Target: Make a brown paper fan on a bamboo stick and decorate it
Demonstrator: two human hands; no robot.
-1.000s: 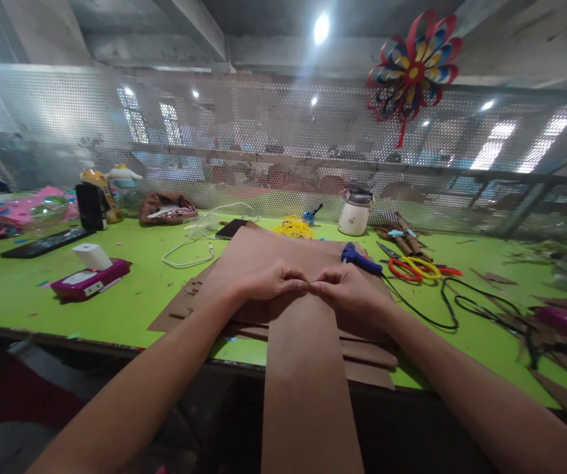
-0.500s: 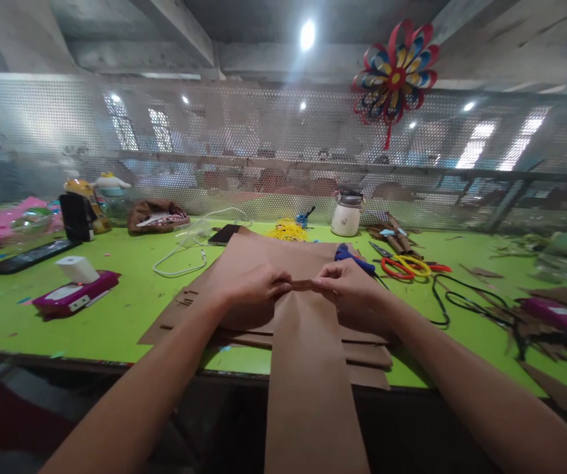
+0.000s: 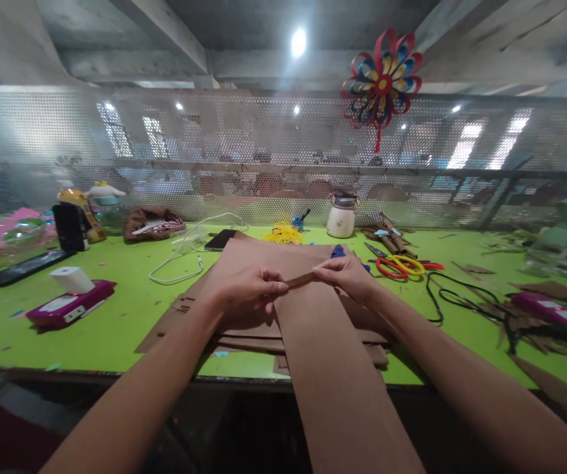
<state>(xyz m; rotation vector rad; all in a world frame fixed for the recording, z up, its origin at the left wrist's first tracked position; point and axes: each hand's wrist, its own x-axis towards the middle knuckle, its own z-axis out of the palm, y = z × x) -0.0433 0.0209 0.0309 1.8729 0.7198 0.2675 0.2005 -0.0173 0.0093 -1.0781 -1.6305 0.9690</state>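
A long strip of brown kraft paper (image 3: pixel 337 368) hangs from between my hands toward me, over the table's front edge. Its far end is folded into a narrow band. My left hand (image 3: pixel 251 289) pinches the left corner of that band between thumb and fingers. At the right corner, my right hand (image 3: pixel 345 275) is closed on the same fold. Under both hands lies a stack of brown paper sheets (image 3: pixel 243 253), partly covered by the strip. Just behind my right hand, a blue tool (image 3: pixel 338 251) shows only in part.
Scissors with red and yellow handles (image 3: pixel 402 266) and a black cord (image 3: pixel 441 296) lie right. A purple power strip (image 3: pixel 73 306) with a white plug stands left, near a white cable (image 3: pixel 177 280). A white jug (image 3: pixel 341 216) and yellow shreds (image 3: pixel 283 233) are behind the stack.
The folded end has tilted, its right side now higher, and the strip's hanging part has swung to the right. Both hands keep their pinch; the left has turned slightly, showing more fingers.
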